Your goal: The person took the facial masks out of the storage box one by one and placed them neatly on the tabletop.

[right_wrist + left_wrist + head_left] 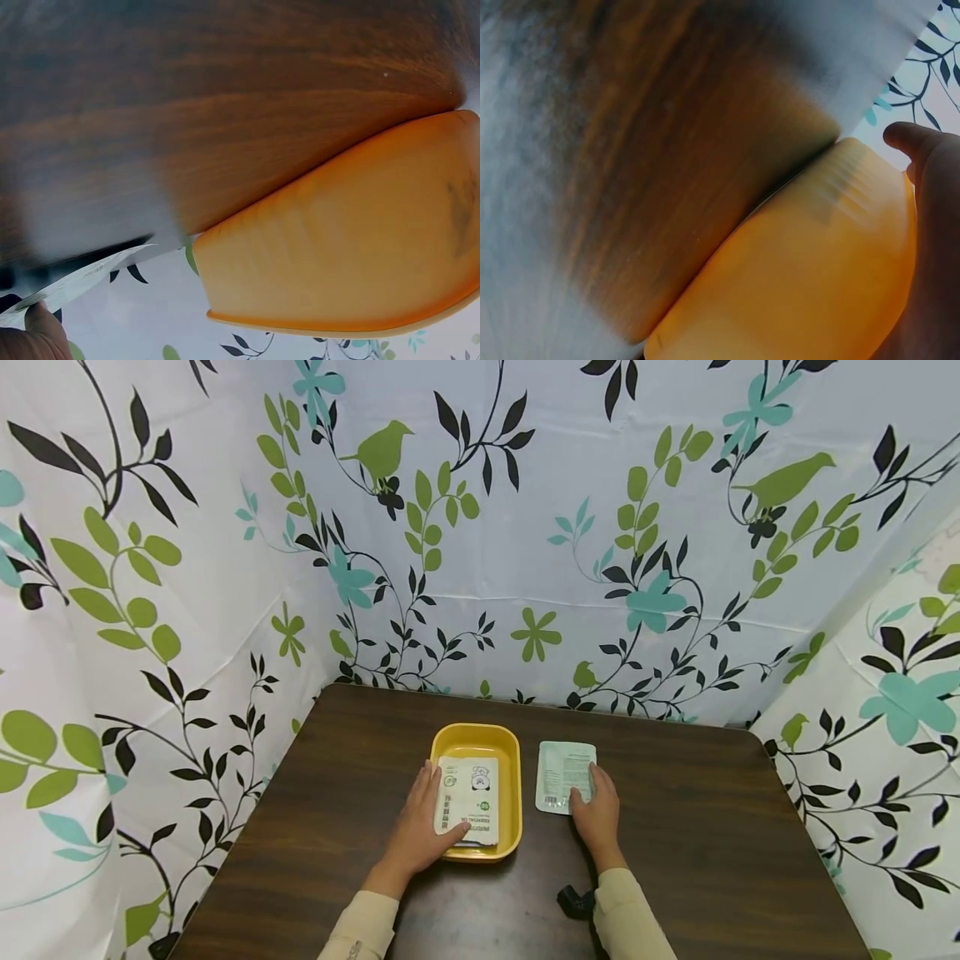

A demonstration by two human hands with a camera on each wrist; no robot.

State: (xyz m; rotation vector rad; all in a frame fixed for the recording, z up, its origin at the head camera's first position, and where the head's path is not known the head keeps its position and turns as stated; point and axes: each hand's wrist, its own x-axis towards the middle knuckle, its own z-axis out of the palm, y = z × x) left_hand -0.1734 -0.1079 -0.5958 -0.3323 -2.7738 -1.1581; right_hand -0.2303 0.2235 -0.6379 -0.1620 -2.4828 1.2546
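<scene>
A yellow plastic tray (512, 793) stands left of centre on the table, with a white packet (480, 810) in it, printed with a bear drawing and "ESSENTIAL OIL". My left hand (417, 828) rests along the tray's left side, fingers extended, thumb lying over the packet's lower edge. In the left wrist view, the tray's outer wall (795, 270) is below that hand. Right of the tray is a pale green flat sachet (558, 777) with small print and a barcode. My right hand (599, 817) pinches its right edge, thumb on top; the right wrist view shows the sachet (82, 281) tilted.
The dark wooden table (720, 835) extends to both sides of the tray. A small black object (575, 902) is by the right wrist, with a dark strap-like line near it. Patterned curtains (450, 552) with leaves and birds hang behind and at both sides.
</scene>
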